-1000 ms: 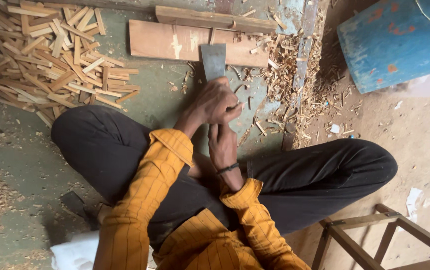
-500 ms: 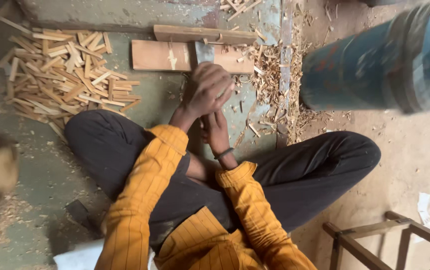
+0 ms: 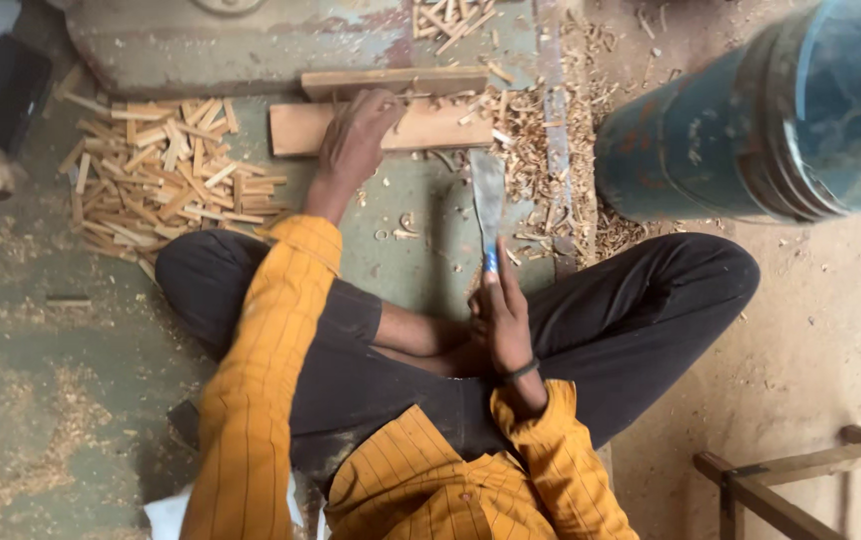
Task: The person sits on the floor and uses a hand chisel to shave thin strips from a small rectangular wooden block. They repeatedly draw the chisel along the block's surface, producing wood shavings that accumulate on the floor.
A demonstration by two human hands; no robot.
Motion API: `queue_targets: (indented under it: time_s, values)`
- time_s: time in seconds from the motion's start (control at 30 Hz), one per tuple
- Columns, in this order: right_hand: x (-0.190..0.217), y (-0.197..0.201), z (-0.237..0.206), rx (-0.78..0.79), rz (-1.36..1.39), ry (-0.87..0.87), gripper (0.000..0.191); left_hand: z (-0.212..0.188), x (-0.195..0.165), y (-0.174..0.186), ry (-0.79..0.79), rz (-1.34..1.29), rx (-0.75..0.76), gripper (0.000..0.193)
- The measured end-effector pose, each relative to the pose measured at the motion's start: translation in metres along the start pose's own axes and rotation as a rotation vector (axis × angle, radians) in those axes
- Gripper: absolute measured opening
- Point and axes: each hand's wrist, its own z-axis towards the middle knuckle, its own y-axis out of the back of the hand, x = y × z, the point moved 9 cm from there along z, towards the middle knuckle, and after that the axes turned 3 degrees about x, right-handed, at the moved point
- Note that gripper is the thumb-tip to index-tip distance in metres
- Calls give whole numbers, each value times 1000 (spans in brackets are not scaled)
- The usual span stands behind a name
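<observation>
**Left hand on the plank, blade gripped in the right**

Starting at the far left: a heap of short split wood sticks point(image 3: 156, 180) lies fanned out on the worn green floor point(image 3: 41, 330), just left of the person's outstretched arm in its orange striped sleeve point(image 3: 271, 330).

Moving in, the left hand point(image 3: 356, 140) is stretched forward, palm down, fingers curled onto the near edge of a flat wooden plank point(image 3: 296, 128). It touches the plank, but whether the fingers truly clamp it cannot be told from here. A second, narrower wooden batten point(image 3: 391, 80) lies just behind the plank, parallel to it.

To the centre: the right hand point(image 3: 503, 325) sits low between the crossed legs in black trousers point(image 3: 641, 310), fist wrapped around a blue handle. From it a broad chopping blade point(image 3: 488, 195) points away from the body, its flat grey tip near the plank's right end, lying close to the floor.

Further right, a thick scatter of wood shavings point(image 3: 541, 150) piles up beside the blade. Beyond it stands a big blue drum point(image 3: 751, 130), near the right knee. Bottom right corner, part of a wooden frame point(image 3: 801, 470) on sandy ground.
</observation>
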Motion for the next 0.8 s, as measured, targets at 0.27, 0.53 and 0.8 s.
queue_targets:
  time_s: [0.27,0.53,0.8]
  values:
    - [-6,14,-1,0,73,-30,60,10,-9,-25,-148,223,165,16]
    - [-12,9,3,31,-35,-6,62,6,12,-21,398,-9,-98,13]
    - [-12,14,6,-5,-107,25,63,26,25,-32,421,-117,-244,17]
